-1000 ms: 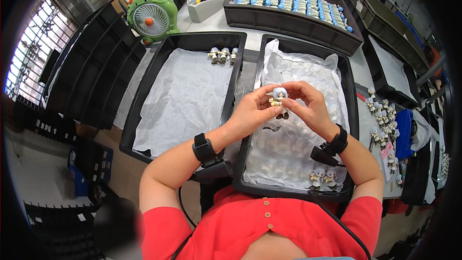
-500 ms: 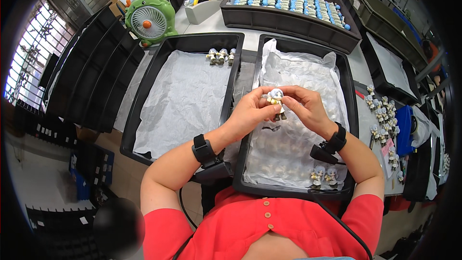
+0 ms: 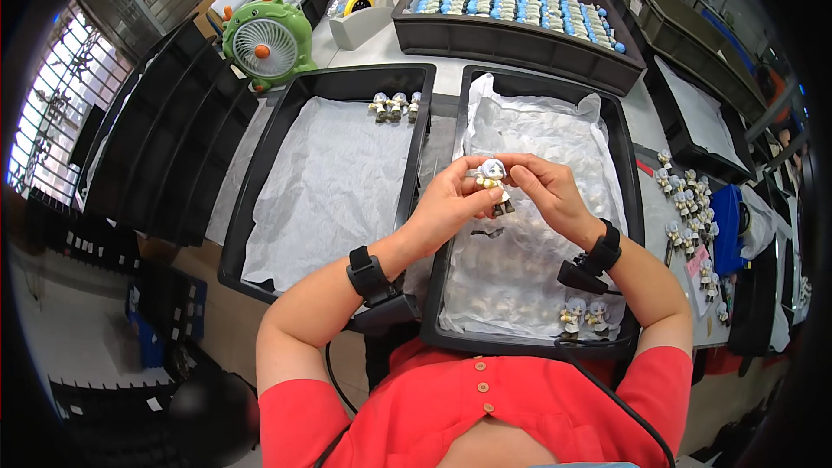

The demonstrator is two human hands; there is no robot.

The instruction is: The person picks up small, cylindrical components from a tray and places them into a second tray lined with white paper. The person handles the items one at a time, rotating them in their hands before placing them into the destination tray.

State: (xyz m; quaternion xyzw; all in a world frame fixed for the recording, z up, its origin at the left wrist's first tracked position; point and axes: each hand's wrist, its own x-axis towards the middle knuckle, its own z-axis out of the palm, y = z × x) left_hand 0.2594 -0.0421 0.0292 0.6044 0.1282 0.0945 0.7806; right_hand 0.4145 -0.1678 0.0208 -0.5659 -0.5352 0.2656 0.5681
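Note:
I hold a small grey-haired figurine point(image 3: 493, 180) between both hands above the right black tray point(image 3: 630, 208), which is lined with white wrap. My left hand point(image 3: 452, 204) pinches its head and body from the left. My right hand point(image 3: 544, 191) grips it from the right, fingers over its top. Two similar figurines point(image 3: 583, 315) stand at the near end of that tray. Three more figurines point(image 3: 395, 106) stand at the far end of the left black tray point(image 3: 260, 173), lined with white paper.
A green desk fan point(image 3: 267, 42) stands at the back left beside stacked black trays point(image 3: 147, 147). A far tray point(image 3: 520, 35) holds several blue-topped figures. More figurines point(image 3: 689, 208) lie on the table at right. A tape dispenser point(image 3: 360, 13) sits behind.
Both hands have shifted slightly left and nearer with the figurine, turning it a little between the fingers. Nothing else moved.

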